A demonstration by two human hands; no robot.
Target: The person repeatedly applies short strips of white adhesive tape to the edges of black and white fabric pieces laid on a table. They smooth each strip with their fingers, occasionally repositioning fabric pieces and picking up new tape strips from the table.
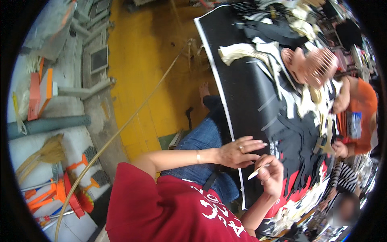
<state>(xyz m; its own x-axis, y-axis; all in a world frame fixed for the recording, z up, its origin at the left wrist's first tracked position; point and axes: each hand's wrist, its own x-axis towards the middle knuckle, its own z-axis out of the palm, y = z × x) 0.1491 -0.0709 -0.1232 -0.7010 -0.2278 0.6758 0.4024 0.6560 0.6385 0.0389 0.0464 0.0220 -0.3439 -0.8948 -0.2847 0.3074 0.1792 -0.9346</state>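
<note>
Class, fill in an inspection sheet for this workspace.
Surface: black sheet with a white edge, covering the table.
Job's things: white strip; black, white and red cut pieces.
Clutter: pale offcuts heaped on the sheet.
Grippers: right hand pinches the strip; left hand open beside it.
Cables: pale hose crossing the yellow floor.
Surroundings: brooms; a co-worker's hand.

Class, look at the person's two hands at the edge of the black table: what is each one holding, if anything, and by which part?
The right hand pinches a thin white strip by its upper end. The left hand holds nothing, its fingers spread at the edge of the black table.
</note>
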